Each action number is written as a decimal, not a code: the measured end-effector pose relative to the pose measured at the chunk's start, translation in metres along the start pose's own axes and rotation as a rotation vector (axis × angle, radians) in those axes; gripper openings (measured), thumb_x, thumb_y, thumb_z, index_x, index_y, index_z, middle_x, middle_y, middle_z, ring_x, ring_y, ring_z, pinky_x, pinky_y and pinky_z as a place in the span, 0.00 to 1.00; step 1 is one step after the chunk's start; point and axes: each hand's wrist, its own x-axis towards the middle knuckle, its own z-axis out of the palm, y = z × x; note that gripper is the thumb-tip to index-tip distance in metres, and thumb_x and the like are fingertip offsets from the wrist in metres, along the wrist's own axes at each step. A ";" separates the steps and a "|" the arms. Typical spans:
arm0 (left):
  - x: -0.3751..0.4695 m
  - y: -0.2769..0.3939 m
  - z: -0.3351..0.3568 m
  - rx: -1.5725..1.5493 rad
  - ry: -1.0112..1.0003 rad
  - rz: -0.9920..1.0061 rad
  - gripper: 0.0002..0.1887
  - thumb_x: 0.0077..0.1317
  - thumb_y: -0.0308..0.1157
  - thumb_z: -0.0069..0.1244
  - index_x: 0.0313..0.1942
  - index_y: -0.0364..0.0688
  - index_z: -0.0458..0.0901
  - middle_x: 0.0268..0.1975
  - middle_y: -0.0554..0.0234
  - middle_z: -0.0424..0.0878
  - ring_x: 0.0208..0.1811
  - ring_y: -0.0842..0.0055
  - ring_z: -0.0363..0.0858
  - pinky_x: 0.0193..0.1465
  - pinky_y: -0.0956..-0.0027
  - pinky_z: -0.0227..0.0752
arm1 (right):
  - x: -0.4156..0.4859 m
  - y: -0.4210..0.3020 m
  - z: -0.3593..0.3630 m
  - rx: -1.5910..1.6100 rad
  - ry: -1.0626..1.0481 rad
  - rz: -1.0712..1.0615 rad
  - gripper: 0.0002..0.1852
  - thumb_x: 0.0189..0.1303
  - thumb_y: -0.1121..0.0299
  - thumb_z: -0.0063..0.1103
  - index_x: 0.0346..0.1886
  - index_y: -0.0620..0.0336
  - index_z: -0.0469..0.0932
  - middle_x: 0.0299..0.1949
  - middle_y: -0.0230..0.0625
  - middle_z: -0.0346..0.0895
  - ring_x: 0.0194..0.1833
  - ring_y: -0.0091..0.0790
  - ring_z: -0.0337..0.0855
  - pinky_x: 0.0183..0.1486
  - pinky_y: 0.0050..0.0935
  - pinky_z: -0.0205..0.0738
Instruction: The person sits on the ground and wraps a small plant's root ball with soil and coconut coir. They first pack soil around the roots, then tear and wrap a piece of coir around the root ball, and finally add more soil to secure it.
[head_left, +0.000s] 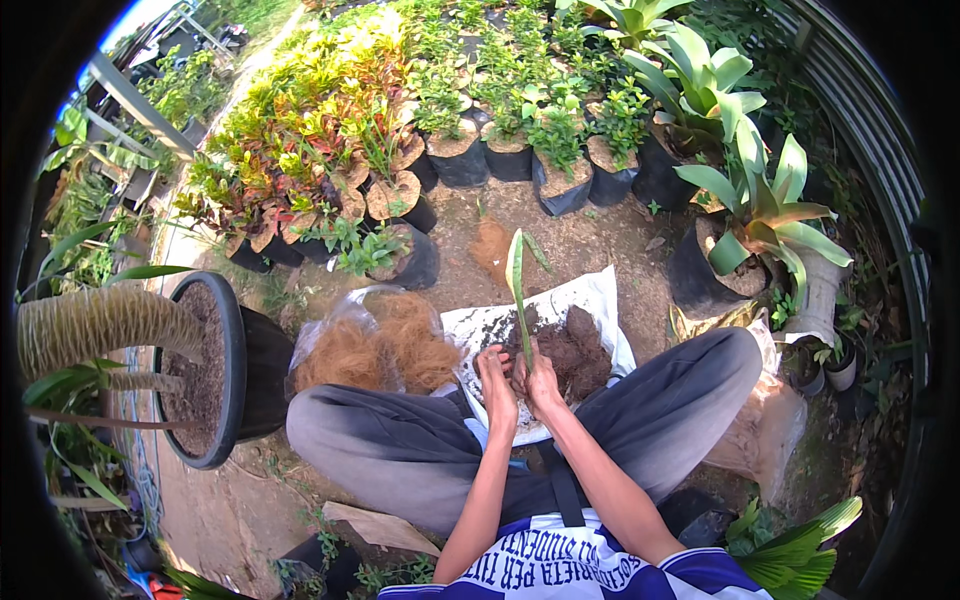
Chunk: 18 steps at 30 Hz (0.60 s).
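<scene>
Upright in my right hand (538, 381) is a snake plant leaf (517, 281) with pale yellow edges, gripped near its base. My left hand (496, 384) is close beside it, palm turned inward and fingers apart. The leaf's lower end is hidden by my hands. Beneath them, a mound of dark, moist soil (581, 352) lies on a white sack (604, 292) spread between my legs. To the left, a clear plastic bag (352, 306) holds brown coconut fibre (409, 341). Beyond the sack, a fibre-wrapped bundle (491, 247) with a small green tip lies on the ground.
Potted shrubs in black polybags (459, 163) stand in rows ahead. A large black pot (232, 367) with a thick-stemmed plant is at left. Bromeliads (757, 202) and a corrugated metal wall (862, 97) are at right. A plastic bag (765, 435) lies beside my right leg.
</scene>
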 end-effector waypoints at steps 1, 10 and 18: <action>0.004 -0.006 -0.001 -0.062 -0.001 -0.021 0.21 0.79 0.50 0.32 0.54 0.42 0.72 0.44 0.63 0.73 0.45 0.77 0.70 0.49 0.69 0.66 | -0.002 0.006 0.005 -0.048 0.008 -0.010 0.33 0.75 0.39 0.34 0.16 0.50 0.61 0.12 0.25 0.56 0.15 0.24 0.56 0.18 0.27 0.48; 0.023 -0.043 -0.026 -0.133 0.123 0.090 0.21 0.78 0.49 0.33 0.54 0.40 0.71 0.49 0.64 0.72 0.50 0.75 0.71 0.56 0.68 0.66 | -0.003 0.060 0.018 -0.336 -0.138 -0.167 0.41 0.73 0.35 0.22 0.70 0.60 0.64 0.67 0.53 0.64 0.71 0.45 0.59 0.70 0.37 0.53; 0.020 -0.031 -0.031 -0.231 0.331 -0.276 0.27 0.76 0.54 0.33 0.29 0.42 0.73 0.27 0.66 0.72 0.28 0.76 0.71 0.34 0.68 0.69 | 0.003 0.057 0.019 -0.845 -0.178 -0.328 0.39 0.73 0.36 0.14 0.80 0.47 0.37 0.79 0.47 0.33 0.79 0.51 0.33 0.75 0.50 0.36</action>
